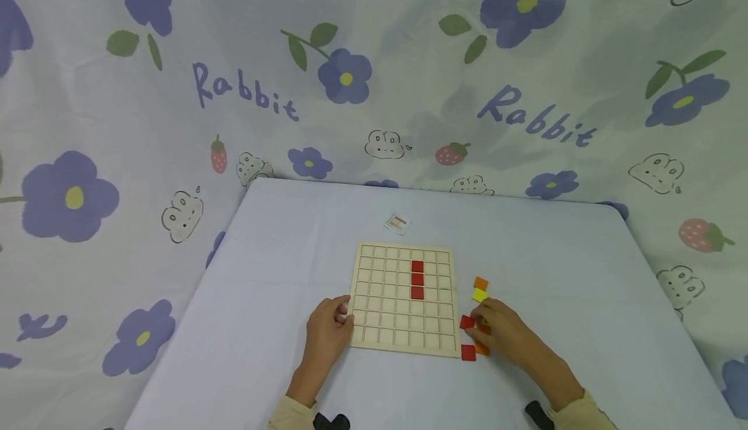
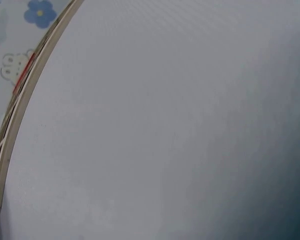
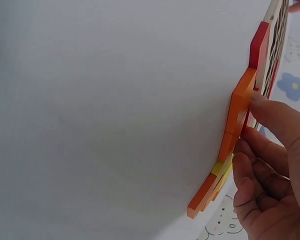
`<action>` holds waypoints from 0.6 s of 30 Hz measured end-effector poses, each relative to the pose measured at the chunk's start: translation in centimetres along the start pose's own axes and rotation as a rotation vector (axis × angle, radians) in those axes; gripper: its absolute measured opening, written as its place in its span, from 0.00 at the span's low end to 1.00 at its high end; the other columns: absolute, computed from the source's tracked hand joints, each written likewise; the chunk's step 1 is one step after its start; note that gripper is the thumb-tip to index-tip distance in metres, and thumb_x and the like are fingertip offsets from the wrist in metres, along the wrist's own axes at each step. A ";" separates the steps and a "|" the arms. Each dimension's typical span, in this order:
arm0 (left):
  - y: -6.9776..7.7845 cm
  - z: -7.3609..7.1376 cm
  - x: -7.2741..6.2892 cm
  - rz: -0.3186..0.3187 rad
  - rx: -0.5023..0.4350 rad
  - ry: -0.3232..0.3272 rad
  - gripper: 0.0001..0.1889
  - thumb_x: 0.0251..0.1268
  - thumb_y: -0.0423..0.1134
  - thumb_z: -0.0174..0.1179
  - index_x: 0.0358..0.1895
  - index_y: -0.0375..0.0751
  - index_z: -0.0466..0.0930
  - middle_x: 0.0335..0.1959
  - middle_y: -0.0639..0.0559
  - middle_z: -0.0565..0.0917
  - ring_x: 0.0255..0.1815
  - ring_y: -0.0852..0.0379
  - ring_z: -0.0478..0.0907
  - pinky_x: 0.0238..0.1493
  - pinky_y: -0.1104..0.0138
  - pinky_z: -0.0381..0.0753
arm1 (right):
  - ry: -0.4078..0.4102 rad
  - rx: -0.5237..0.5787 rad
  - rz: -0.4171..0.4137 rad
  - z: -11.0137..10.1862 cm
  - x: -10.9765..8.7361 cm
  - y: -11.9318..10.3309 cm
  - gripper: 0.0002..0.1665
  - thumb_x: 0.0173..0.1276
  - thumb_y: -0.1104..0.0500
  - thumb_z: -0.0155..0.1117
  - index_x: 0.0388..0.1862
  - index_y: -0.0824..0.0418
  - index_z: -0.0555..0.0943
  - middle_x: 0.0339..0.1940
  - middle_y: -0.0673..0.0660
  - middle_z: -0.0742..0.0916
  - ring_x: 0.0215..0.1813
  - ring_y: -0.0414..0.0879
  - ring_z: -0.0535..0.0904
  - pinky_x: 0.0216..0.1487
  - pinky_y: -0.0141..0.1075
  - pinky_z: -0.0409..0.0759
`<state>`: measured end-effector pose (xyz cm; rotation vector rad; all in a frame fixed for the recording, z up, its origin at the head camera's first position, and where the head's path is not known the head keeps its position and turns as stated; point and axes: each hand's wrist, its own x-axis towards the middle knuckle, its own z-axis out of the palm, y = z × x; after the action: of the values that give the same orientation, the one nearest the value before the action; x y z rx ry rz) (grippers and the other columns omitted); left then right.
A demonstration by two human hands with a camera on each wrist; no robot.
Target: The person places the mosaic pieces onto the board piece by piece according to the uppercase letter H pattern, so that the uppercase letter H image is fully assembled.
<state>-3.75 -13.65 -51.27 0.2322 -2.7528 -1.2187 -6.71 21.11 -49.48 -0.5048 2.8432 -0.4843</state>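
Observation:
A pale wooden grid board (image 1: 380, 313) lies on the white table, with three red square tiles (image 1: 417, 279) set in one column of its cells. My left hand (image 1: 328, 329) holds the board's left edge near the front corner, thumb and curled fingers against it. In the left wrist view only the board's rim (image 2: 20, 110) shows clearly. Just off the right edge, my right hand (image 1: 504, 329) pinches a red tile (image 1: 467, 322) between thumb and forefinger. Beside that hand lie orange tiles (image 3: 239, 102), a yellow tile (image 1: 480, 295) and another red tile (image 1: 469, 353); fingers partly cover some.
Behind the board lies a small printed card (image 1: 397, 223). An orange tile (image 1: 481, 283) sits at the far end of the loose tiles. A curtain (image 1: 374, 79) with flowers and rabbits hangs along the table's back and sides.

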 end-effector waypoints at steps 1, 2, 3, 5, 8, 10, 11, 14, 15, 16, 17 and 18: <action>0.0 0.0 0.0 -0.002 0.002 -0.003 0.19 0.54 0.23 0.67 0.52 0.34 0.85 0.32 0.50 0.80 0.29 0.64 0.75 0.30 0.77 0.77 | 0.003 -0.005 -0.002 0.0 0.0 0.0 0.16 0.60 0.52 0.77 0.43 0.56 0.84 0.37 0.44 0.80 0.41 0.37 0.72 0.45 0.32 0.83; 0.0 0.0 0.0 -0.003 0.003 -0.005 0.19 0.54 0.23 0.67 0.52 0.34 0.85 0.32 0.50 0.80 0.29 0.64 0.75 0.30 0.77 0.77 | 0.007 -0.010 -0.003 0.0 0.1 0.0 0.16 0.60 0.52 0.77 0.43 0.56 0.84 0.36 0.44 0.80 0.41 0.37 0.72 0.45 0.32 0.83; 0.0 0.0 0.0 -0.005 0.003 -0.005 0.19 0.54 0.23 0.67 0.52 0.34 0.85 0.32 0.50 0.80 0.29 0.64 0.75 0.30 0.77 0.77 | 0.012 -0.015 -0.003 0.0 0.1 0.0 0.16 0.60 0.52 0.77 0.43 0.56 0.84 0.36 0.44 0.80 0.41 0.37 0.72 0.45 0.32 0.83; 0.0 0.0 0.0 -0.004 0.001 -0.003 0.19 0.54 0.23 0.67 0.52 0.33 0.85 0.32 0.50 0.80 0.29 0.64 0.75 0.30 0.77 0.77 | 0.016 -0.018 0.000 0.0 0.2 0.0 0.17 0.59 0.51 0.77 0.44 0.57 0.84 0.37 0.44 0.80 0.41 0.38 0.72 0.46 0.33 0.83; 0.0 0.1 0.0 -0.001 -0.006 0.007 0.19 0.53 0.24 0.68 0.51 0.34 0.85 0.31 0.50 0.80 0.29 0.65 0.75 0.29 0.77 0.77 | 0.006 0.008 0.031 -0.1 0.2 -0.1 0.19 0.59 0.50 0.77 0.46 0.56 0.84 0.39 0.46 0.81 0.43 0.39 0.73 0.47 0.35 0.83; 0.0 0.1 -0.1 0.008 -0.003 0.015 0.19 0.53 0.24 0.68 0.51 0.34 0.86 0.31 0.51 0.80 0.29 0.66 0.74 0.29 0.77 0.77 | -0.006 0.042 0.063 -0.1 0.2 -0.1 0.20 0.58 0.50 0.77 0.46 0.55 0.85 0.41 0.47 0.81 0.43 0.40 0.73 0.47 0.35 0.83; 0.0 0.1 -0.1 0.013 -0.002 0.019 0.19 0.53 0.24 0.68 0.51 0.34 0.86 0.31 0.51 0.80 0.28 0.66 0.74 0.29 0.77 0.77 | -0.010 0.060 0.075 -0.1 0.2 -0.1 0.19 0.58 0.50 0.78 0.46 0.55 0.85 0.41 0.47 0.81 0.43 0.40 0.73 0.46 0.34 0.83; 0.0 0.2 -0.1 0.012 -0.004 0.022 0.19 0.52 0.24 0.68 0.50 0.34 0.86 0.31 0.52 0.79 0.28 0.66 0.74 0.29 0.77 0.77 | -0.005 0.104 0.082 -0.1 0.3 0.0 0.17 0.58 0.52 0.77 0.44 0.55 0.85 0.40 0.47 0.81 0.42 0.40 0.73 0.43 0.32 0.81; 0.0 0.1 -0.1 0.016 -0.002 0.022 0.19 0.52 0.24 0.68 0.50 0.34 0.86 0.31 0.51 0.80 0.28 0.66 0.74 0.29 0.77 0.77 | 0.001 0.111 0.075 0.0 0.2 0.0 0.16 0.59 0.53 0.77 0.44 0.55 0.85 0.40 0.47 0.81 0.41 0.40 0.73 0.42 0.32 0.80; 0.0 0.1 -0.1 0.012 -0.004 0.021 0.19 0.52 0.24 0.68 0.50 0.34 0.86 0.31 0.51 0.80 0.28 0.66 0.74 0.29 0.77 0.77 | 0.008 0.111 0.069 0.0 0.2 0.1 0.15 0.59 0.53 0.77 0.43 0.55 0.85 0.39 0.47 0.81 0.41 0.40 0.73 0.42 0.31 0.80; 0.0 0.1 -0.1 0.008 -0.004 0.019 0.19 0.52 0.24 0.68 0.50 0.34 0.86 0.31 0.51 0.80 0.28 0.66 0.74 0.29 0.77 0.77 | 0.016 0.112 0.062 0.1 0.2 0.1 0.14 0.59 0.53 0.77 0.42 0.55 0.85 0.39 0.47 0.81 0.41 0.40 0.73 0.42 0.31 0.80; 0.0 0.1 -0.1 0.003 -0.006 0.015 0.19 0.52 0.24 0.68 0.51 0.34 0.86 0.31 0.51 0.80 0.28 0.66 0.74 0.29 0.77 0.77 | 0.022 0.109 0.058 0.1 0.2 0.1 0.14 0.60 0.53 0.76 0.42 0.55 0.85 0.38 0.46 0.81 0.41 0.39 0.73 0.42 0.30 0.80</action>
<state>-3.70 -13.56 -51.31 0.2355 -2.7353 -1.2187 -6.88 21.11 -49.66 -0.3977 2.8243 -0.6330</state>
